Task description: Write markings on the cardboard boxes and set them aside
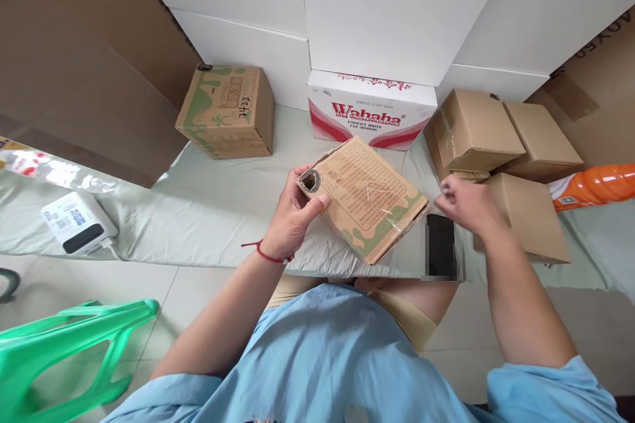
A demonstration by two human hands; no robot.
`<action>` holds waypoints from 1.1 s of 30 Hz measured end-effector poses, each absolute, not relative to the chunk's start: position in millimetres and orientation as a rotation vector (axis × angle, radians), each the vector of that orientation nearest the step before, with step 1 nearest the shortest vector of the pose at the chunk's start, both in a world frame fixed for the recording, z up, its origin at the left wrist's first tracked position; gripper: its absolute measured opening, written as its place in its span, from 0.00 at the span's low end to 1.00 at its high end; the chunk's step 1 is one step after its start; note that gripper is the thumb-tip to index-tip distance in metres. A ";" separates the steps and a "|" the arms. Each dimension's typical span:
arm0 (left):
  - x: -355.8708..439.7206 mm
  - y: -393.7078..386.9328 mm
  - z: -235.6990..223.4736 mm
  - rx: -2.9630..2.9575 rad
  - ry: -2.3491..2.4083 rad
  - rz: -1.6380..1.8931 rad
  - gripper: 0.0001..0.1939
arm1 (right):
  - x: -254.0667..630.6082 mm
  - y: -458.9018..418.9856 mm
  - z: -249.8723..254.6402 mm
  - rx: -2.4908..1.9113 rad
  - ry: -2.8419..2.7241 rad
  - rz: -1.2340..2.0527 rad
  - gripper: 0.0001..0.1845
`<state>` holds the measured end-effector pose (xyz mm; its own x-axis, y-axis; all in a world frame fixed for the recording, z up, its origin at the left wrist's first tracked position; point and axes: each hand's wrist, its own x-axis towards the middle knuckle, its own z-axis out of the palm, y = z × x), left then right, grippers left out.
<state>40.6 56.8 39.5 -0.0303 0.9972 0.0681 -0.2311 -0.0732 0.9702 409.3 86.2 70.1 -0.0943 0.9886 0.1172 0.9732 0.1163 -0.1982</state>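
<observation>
My left hand (292,215) grips the left corner of a cardboard box (364,201), thumb on the printed upper face and fingers behind. The box is tilted above the table, with green patterns, brown print, strips of clear tape and a dark-rimmed round hole near my thumb. My right hand (466,203) is closed, its fingers curled, just right of the box and apart from it. Whatever may be between those fingers is too small to make out. Below that hand a black phone (440,246) lies near the table's front edge.
A similar green-patterned box (228,112) and a white-and-red Wahaha carton (372,112) stand at the back. Plain brown boxes (483,132) and an orange bottle (600,186) are at right. A white device with a cable (79,223) lies left; a green stool (74,350) stands below.
</observation>
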 end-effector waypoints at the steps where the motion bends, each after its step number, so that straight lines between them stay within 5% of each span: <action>1: 41.2 56.7 37.5 1.071 1.011 1.385 0.39 | 409.9 89.4 85.8 -1.840 -1.943 0.111 0.08; 5: 42.1 63.1 29.8 1.129 0.959 1.405 0.38 | 373.4 93.9 149.4 -1.106 -1.232 0.682 0.14; 7: 43.7 68.2 27.5 1.164 0.922 1.404 0.38 | 337.1 92.9 172.1 -0.903 -1.188 0.968 0.02; 10: 48.0 77.1 26.7 1.182 0.845 1.348 0.36 | 280.2 94.8 185.8 -0.866 -1.460 1.280 0.09; 14: 52.9 90.0 24.9 1.199 0.724 1.255 0.36 | 229.6 107.8 176.8 -0.933 -1.771 1.230 0.02; 18: 54.3 96.3 21.7 1.249 0.706 1.253 0.34 | 221.4 115.8 158.3 -0.993 -1.846 1.114 0.08; 33: 56.1 98.8 28.6 1.316 0.708 1.227 0.32 | 227.6 111.4 151.7 -0.940 -1.933 1.088 0.05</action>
<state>56.1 98.8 28.6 0.2727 0.9311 0.2423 -0.2556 -0.1727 0.9512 227.6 111.4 151.7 -0.4782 0.8477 0.2297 0.2437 0.3793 -0.8926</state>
